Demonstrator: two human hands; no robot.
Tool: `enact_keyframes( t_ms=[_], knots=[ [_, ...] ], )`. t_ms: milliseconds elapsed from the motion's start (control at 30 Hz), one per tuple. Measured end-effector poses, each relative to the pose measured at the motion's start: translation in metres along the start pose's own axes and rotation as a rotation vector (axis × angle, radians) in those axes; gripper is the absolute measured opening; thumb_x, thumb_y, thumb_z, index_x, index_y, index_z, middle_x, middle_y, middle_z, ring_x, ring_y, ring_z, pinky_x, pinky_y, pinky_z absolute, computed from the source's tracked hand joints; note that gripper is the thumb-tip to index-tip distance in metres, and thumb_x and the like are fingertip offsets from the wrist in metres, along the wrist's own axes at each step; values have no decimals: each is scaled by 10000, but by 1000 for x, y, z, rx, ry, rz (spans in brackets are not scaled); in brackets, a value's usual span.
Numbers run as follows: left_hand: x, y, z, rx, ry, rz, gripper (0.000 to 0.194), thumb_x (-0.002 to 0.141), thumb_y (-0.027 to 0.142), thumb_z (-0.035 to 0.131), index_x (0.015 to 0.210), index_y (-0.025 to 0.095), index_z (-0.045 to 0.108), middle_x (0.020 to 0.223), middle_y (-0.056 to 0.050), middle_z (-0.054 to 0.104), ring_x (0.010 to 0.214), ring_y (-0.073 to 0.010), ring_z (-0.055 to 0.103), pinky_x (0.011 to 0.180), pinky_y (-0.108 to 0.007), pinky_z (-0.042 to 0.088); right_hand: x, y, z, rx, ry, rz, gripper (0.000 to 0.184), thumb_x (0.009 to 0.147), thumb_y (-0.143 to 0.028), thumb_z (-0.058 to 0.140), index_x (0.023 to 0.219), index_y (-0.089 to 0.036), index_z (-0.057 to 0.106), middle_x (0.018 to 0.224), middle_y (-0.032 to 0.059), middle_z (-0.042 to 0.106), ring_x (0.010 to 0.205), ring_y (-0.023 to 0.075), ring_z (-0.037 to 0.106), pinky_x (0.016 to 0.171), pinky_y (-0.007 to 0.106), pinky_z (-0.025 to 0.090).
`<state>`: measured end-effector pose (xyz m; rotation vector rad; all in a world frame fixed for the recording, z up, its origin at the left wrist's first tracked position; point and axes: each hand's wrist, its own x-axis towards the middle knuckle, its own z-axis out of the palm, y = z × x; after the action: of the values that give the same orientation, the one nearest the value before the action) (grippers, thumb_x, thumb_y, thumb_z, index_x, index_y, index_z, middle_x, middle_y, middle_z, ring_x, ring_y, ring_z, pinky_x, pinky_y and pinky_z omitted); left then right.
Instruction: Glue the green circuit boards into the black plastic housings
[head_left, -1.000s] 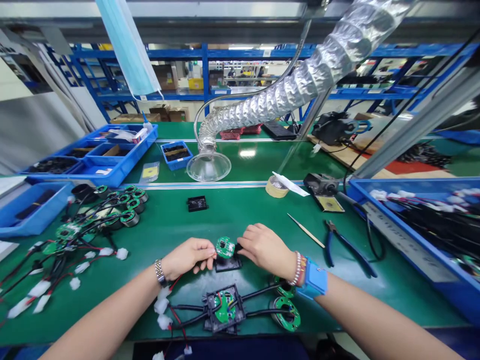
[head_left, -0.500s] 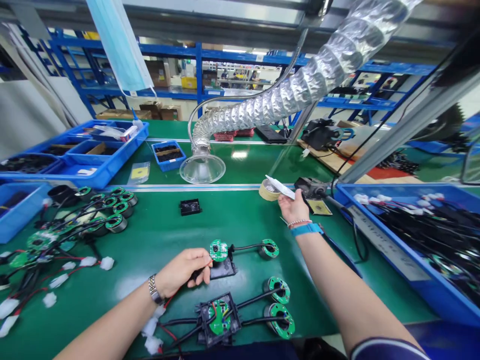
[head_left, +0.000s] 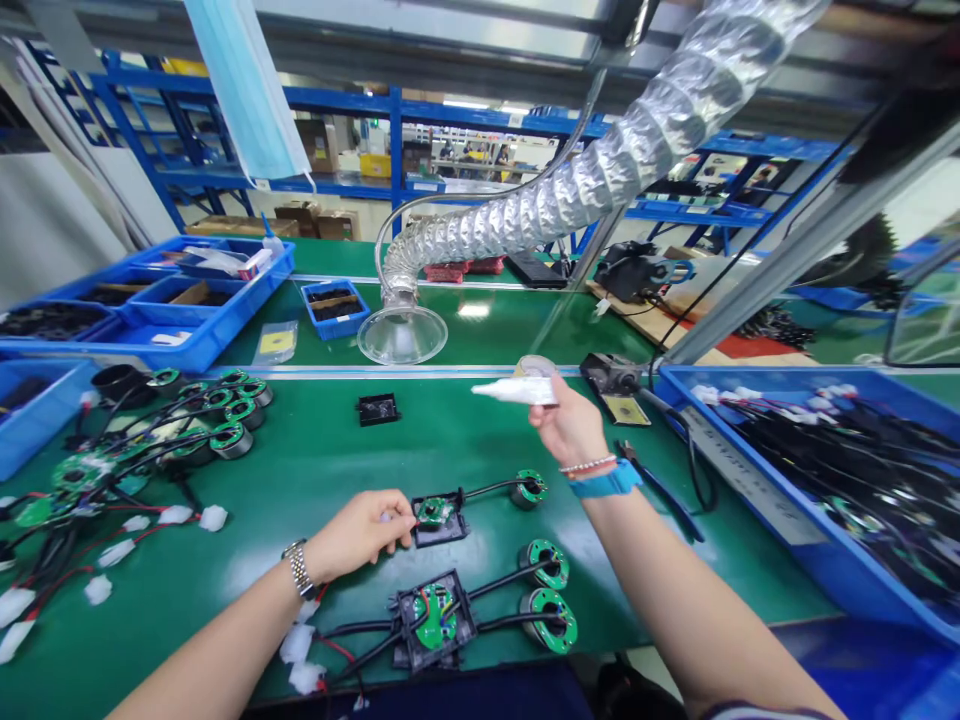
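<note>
My right hand (head_left: 571, 425) is closed around a white squeeze tube (head_left: 517, 390), held above the bench with its narrow nozzle pointing left. My left hand (head_left: 371, 530) is closed at the left edge of a small black plastic case (head_left: 442, 530); what its fingers pinch is hidden. A green circuit board (head_left: 435, 512) lies in that case, and a black cable runs right from it to a ring-shaped part (head_left: 529, 488) with a green board. Closer to me sits a second black case (head_left: 469, 590) with a green board, its cables leading to two more rings.
An empty-looking black case (head_left: 377, 409) lies further back. Cabled parts (head_left: 232, 440) with white connectors pile up at left. A clear suction hood (head_left: 403, 335) hangs mid-bench. Tape (head_left: 537, 366), blue-handled pliers (head_left: 667, 490) and a blue bin of cables (head_left: 750, 480) are at right.
My right hand has brought the white tube left and nearer from beside the tape roll. The circuit board, raised at my left hand before, now lies down in the case.
</note>
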<state>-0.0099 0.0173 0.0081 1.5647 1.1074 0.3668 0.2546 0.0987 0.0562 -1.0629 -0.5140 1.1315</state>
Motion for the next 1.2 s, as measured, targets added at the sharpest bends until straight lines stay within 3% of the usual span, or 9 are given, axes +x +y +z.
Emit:
enact_keyframes(
  t_ms=[67, 167, 267, 400, 500, 667, 800, 1100, 1200],
  knots=[
    [-4, 7, -5, 159, 142, 162, 191, 748, 347, 535, 790, 179, 618, 876, -57, 649, 810, -191, 573, 703, -309, 477, -21, 4, 13, -21, -75, 17, 247, 843, -238, 501, 627, -122, 521, 428, -26, 501, 312, 63, 407, 284, 166, 331],
    [-6, 27, -10, 173, 405, 387, 318, 744, 308, 581, 1050, 223, 596, 1036, -59, 615, 990, -217, 529, 916, -376, 398, -49, 10, 30, -31, -182, 58, 290, 798, -301, 566, 572, -129, 508, 373, -33, 461, 289, 68, 389, 269, 171, 322],
    [-2, 50, -6, -26, 479, 496, 473, 714, 324, 641, 1161, 215, 535, 1020, -60, 612, 889, -193, 563, 841, -326, 448, -72, 13, 43, -26, -273, 108, 307, 767, -346, 598, 567, -130, 513, 362, -34, 453, 282, 67, 382, 270, 173, 321],
    [6, 64, 6, -284, 593, 567, 299, 701, 339, 665, 960, 192, 643, 929, -46, 635, 809, -177, 570, 747, -272, 463, -95, 16, 51, 118, -352, 231, 361, 766, -466, 563, 608, -145, 515, 407, -30, 486, 330, 69, 431, 314, 167, 349],
    [7, 63, 13, -410, 587, 589, 291, 686, 339, 689, 933, 190, 652, 886, -34, 637, 781, -163, 569, 740, -258, 460, -105, 21, 51, 125, -398, 239, 436, 779, -540, 494, 568, -159, 484, 376, -34, 450, 310, 69, 400, 298, 171, 297],
    [-1, 67, 14, -413, 563, 599, 302, 670, 349, 706, 910, 173, 663, 871, -40, 634, 761, -160, 565, 712, -249, 461, -102, 29, 43, -97, -355, -19, 452, 784, -496, 502, 469, -189, 399, 321, -60, 329, 290, 57, 287, 294, 188, 206],
    [-6, 75, 13, -335, 552, 606, 308, 675, 365, 698, 914, 172, 669, 865, -44, 634, 721, -150, 551, 653, -238, 456, -96, 28, 37, -191, -327, -125, 427, 745, -417, 587, 424, -187, 424, 347, -45, 363, 335, 57, 299, 316, 201, 197],
    [-4, 76, 14, -309, 513, 576, 313, 692, 371, 680, 934, 173, 658, 928, -52, 647, 814, -182, 578, 756, -266, 469, -111, 27, 46, 30, -470, 110, 463, 778, -491, 493, 453, -190, 361, 324, -63, 311, 291, 52, 277, 307, 184, 213],
    [-3, 80, 15, -295, 514, 571, 310, 694, 366, 675, 934, 169, 659, 932, -53, 646, 819, -187, 581, 764, -278, 474, -114, 27, 46, 118, -436, 135, 438, 762, -447, 545, 466, -178, 367, 312, -74, 310, 280, 38, 262, 304, 162, 195]
  ],
)
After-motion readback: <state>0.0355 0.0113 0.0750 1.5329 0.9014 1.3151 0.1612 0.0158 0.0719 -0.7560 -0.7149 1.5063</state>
